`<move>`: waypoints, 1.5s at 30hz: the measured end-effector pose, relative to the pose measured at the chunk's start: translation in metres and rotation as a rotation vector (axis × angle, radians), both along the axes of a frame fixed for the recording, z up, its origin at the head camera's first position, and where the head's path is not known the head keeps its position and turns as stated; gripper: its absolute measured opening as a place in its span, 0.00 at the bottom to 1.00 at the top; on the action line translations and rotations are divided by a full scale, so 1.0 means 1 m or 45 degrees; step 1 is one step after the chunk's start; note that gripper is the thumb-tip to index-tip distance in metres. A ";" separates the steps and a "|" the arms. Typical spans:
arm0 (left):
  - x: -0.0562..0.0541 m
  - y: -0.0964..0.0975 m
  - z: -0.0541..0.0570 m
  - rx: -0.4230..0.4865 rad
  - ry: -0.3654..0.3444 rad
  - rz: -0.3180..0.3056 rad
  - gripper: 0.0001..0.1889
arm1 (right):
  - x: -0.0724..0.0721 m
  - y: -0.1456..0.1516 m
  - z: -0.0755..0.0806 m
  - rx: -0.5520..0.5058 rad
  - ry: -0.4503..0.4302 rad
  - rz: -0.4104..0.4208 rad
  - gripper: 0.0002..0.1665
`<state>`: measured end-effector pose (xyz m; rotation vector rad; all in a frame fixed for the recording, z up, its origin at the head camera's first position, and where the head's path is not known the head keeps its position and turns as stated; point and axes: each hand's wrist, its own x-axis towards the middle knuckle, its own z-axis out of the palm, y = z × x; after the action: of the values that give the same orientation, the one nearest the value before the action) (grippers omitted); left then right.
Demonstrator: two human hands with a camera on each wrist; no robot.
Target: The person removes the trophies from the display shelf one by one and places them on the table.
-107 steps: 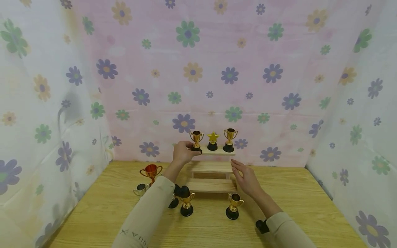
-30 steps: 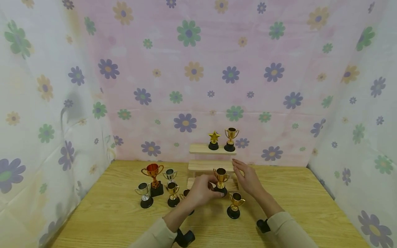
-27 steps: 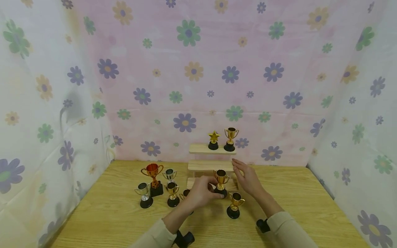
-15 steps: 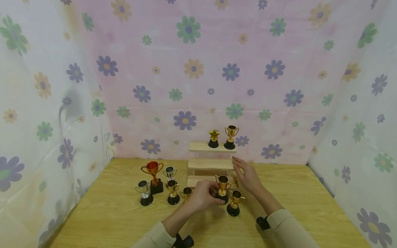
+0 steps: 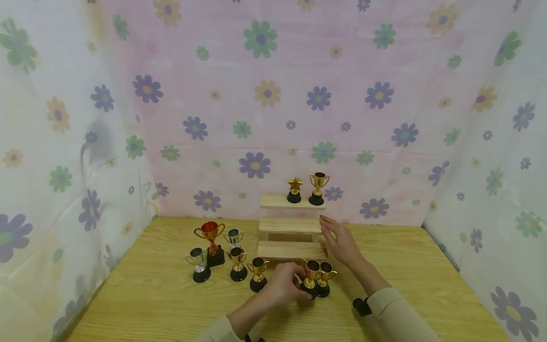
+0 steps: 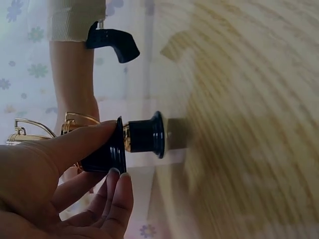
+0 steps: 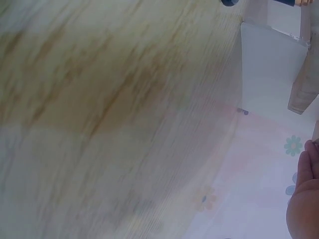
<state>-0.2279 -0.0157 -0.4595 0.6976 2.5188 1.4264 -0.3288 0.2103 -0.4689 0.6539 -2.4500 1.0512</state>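
Note:
My left hand (image 5: 285, 284) grips a gold trophy cup (image 5: 313, 271) by its black base, low in front of the three-tier wooden shelf (image 5: 290, 224). In the left wrist view the thumb and fingers pinch the rim of that black base (image 6: 102, 157), held above the table. Right beside it in the head view, partly covered by it, stands another gold trophy cup (image 5: 326, 273). My right hand (image 5: 343, 242) rests its straight fingertips at the right end of the middle tier. A star trophy (image 5: 295, 185) and a gold trophy cup (image 5: 318, 183) stand on the top tier.
Left of the shelf stand a large red-orange trophy (image 5: 210, 232), two silver trophies, including one in front (image 5: 197, 259), and a gold trophy (image 5: 237, 259). Nearer my left hand is another gold trophy (image 5: 258, 269). Flowered cloth (image 5: 265, 118) encloses the wooden table (image 5: 141, 285).
My left hand has taken the gold trophy cup off the top tier's left end and brought it down and forward, beside the front right trophy. The right hand has stayed at the shelf.

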 end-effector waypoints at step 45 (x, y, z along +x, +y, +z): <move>0.008 0.016 0.004 -0.062 -0.011 -0.122 0.18 | -0.005 0.001 0.001 0.008 -0.005 0.017 0.23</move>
<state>-0.2195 0.0005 -0.4559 0.7906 2.4687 1.3293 -0.3334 0.2117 -0.4681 0.6714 -2.4567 1.0508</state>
